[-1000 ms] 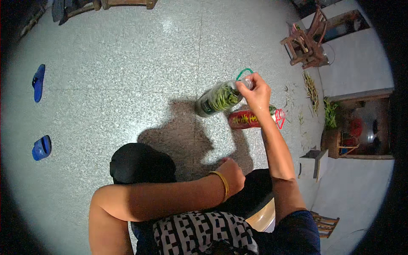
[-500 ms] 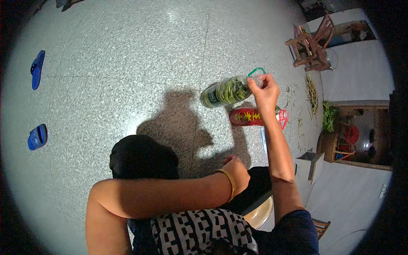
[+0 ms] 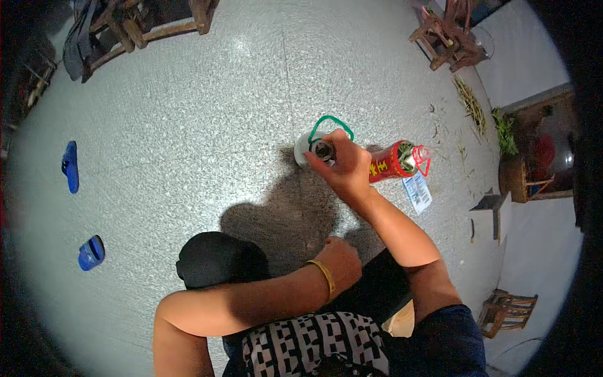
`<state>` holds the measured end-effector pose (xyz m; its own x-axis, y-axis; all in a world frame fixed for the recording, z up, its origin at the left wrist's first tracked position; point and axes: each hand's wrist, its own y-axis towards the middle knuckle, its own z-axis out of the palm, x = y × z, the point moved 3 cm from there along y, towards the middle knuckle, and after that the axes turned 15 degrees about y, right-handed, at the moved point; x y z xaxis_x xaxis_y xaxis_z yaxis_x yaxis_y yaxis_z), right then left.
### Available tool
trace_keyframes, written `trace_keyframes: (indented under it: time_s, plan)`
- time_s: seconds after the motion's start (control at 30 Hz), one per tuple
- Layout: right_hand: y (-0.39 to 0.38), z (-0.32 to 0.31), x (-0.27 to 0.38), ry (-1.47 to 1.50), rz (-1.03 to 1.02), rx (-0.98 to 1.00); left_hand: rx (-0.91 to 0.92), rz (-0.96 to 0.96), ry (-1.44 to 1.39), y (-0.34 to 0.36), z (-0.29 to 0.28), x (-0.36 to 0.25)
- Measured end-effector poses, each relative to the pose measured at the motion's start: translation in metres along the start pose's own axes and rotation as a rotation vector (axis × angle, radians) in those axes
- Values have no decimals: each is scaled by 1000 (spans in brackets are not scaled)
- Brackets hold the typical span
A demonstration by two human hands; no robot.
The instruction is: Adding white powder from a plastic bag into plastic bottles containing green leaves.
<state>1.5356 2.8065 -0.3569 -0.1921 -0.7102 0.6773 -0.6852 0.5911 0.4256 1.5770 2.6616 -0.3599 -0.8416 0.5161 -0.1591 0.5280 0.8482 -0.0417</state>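
Observation:
In my right hand (image 3: 342, 160) is the neck of a clear plastic bottle (image 3: 303, 149) with a green carrying handle (image 3: 336, 119). It stands nearly upright on the floor, its uncapped mouth turned up toward me. My fingers and thumb wrap around the neck, and most of the body is hidden beneath. A second bottle (image 3: 386, 162), with a red label, red handle and green plant matter inside, stands just right of my hand. My left hand (image 3: 339, 261), with a yellow bracelet at the wrist, is closed over my knee; whatever it holds, if anything, is hidden.
A blue-and-white packet (image 3: 417, 191) lies beside the red-labelled bottle. Blue slippers (image 3: 70, 166) are on the left floor. Wooden stools (image 3: 449, 41) and dry stalks (image 3: 470, 105) lie along the right. A small wooden chair (image 3: 507, 313) is at lower right, wooden furniture (image 3: 151, 28) at upper left.
The green-handled bottle has gone from tilted, its green contents showing, to nearly upright, and my right hand has come left and lower with it. My left hand stays closed over my knee.

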Motion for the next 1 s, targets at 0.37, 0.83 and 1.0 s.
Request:
trace_keyframes:
  time_s: [0.37, 0.83, 1.0]
  plan:
    - [17, -17, -24, 22, 126, -18, 129, -15, -75, -4, -2, 6]
    - [-1, -44, -21, -77, 80, -7, 201, 73, 106, 11, -33, 6]
    - [-98, -127, -24, -68, -331, 516, 181, 177, 141, 24, -23, 1]
